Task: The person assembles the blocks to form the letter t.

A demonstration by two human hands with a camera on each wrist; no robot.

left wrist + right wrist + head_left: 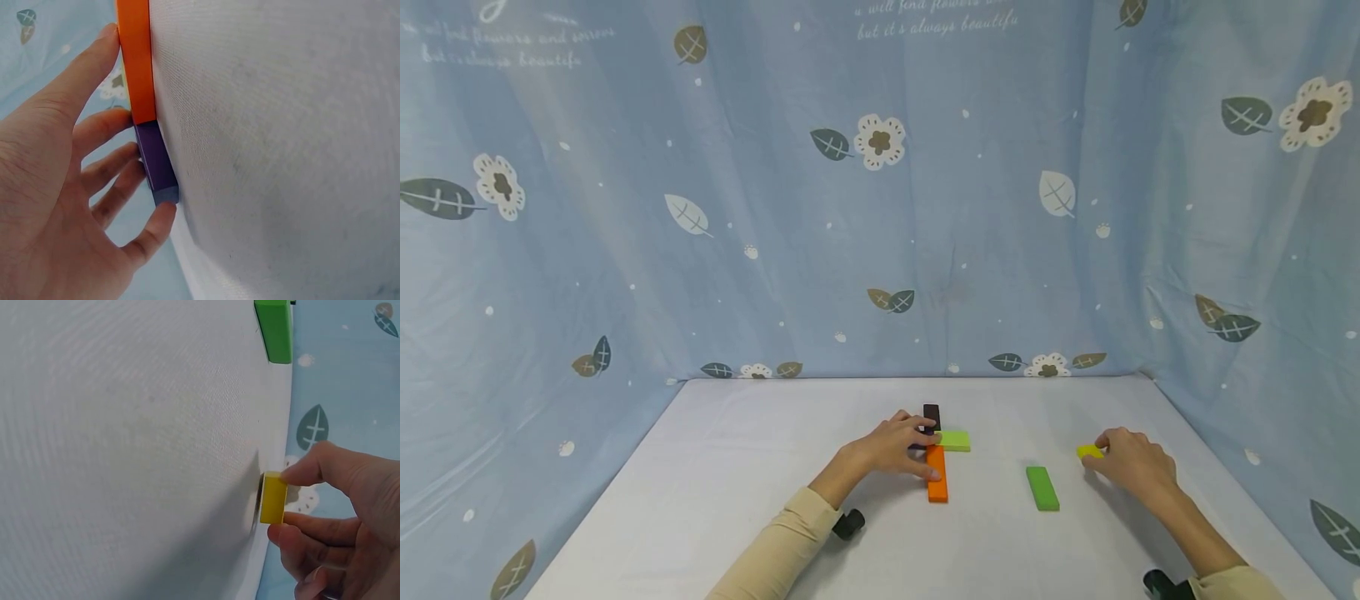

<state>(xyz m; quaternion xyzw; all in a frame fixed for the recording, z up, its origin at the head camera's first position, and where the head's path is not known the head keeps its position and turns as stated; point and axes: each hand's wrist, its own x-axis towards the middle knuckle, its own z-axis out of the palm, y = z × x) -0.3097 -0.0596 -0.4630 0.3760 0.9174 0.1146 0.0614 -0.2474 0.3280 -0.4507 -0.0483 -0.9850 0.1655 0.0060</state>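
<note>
My left hand (895, 446) rests over a group of flat blocks lying against each other. Its thumb touches the orange block (937, 483), and spread fingers touch the purple block (154, 156), mostly hidden from the head view. The little finger meets the purple block's end in the left wrist view. A black block (932, 412) and a lime-green block (956, 442) belong to the same group. On the right, my right hand (1135, 462) pinches a yellow block (274, 499) between thumb and fingers, at or just above the tabletop; any gap is unclear.
A green block (1042, 488) lies by itself between the two hands on the white tabletop (737, 475). Blue patterned cloth (775, 208) hangs behind and along both sides of the table. Dark devices (850, 524) are worn at the wrists.
</note>
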